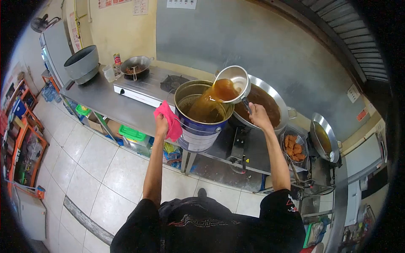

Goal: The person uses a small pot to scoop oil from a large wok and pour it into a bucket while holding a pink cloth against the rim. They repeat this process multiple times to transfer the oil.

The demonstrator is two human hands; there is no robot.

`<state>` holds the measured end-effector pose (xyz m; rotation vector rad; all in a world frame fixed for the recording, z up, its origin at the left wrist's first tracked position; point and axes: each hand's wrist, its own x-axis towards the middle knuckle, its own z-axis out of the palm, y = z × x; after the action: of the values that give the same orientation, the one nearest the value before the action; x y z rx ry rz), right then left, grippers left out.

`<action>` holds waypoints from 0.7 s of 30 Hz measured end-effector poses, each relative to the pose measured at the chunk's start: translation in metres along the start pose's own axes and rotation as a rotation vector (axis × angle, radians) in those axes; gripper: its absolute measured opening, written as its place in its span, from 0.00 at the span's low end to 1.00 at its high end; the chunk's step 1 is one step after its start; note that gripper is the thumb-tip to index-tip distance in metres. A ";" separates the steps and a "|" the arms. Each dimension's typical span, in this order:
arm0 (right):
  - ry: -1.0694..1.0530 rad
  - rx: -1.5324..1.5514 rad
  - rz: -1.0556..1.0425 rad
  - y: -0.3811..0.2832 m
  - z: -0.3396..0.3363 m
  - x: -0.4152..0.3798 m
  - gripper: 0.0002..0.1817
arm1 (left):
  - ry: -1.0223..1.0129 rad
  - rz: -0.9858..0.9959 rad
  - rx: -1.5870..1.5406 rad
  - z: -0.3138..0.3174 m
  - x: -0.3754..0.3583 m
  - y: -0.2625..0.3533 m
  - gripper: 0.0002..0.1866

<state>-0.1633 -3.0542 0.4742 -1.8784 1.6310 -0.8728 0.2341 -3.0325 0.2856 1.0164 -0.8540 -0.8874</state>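
Note:
My right hand point(260, 115) is wrapped around the dark handle of a metal saucepan point(237, 75), which is tipped over a large blue-and-white bucket point(199, 141). Brown liquid point(204, 104) streams from the pan into the bucket. My left hand point(161, 125) is closed on a pink cloth point(171, 121) at the bucket's near left side; whether it also grips the bucket's wire handle is hidden. Just right of the bucket sits a wide wok point(283, 103) with dark brown liquid in it, close to my right hand.
A gas stove point(139, 93) carries a small wok point(137, 64) at the left, with a large grey pot point(81, 61) beyond it. At the right are a basket of fried pieces point(294, 148) and another wok of oil point(322, 137). Tiled floor point(101, 168) lies below.

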 end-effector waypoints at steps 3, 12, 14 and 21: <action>0.126 -0.211 -0.214 -0.002 0.009 -0.010 0.23 | -0.024 -0.011 -0.045 -0.001 0.001 0.002 0.09; 0.172 -0.584 -0.372 -0.035 0.031 -0.048 0.17 | -0.079 -0.047 -0.060 0.000 -0.006 0.022 0.08; 0.191 -0.651 -0.418 -0.032 0.037 -0.049 0.16 | -0.120 -0.045 -0.092 0.001 -0.008 0.025 0.08; 0.137 -0.667 -0.466 -0.033 0.043 -0.041 0.15 | -0.138 -0.029 -0.172 -0.003 -0.008 0.020 0.08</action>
<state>-0.1125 -3.0098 0.4640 -2.7927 1.7318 -0.6821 0.2375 -3.0187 0.3019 0.8271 -0.8637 -1.0464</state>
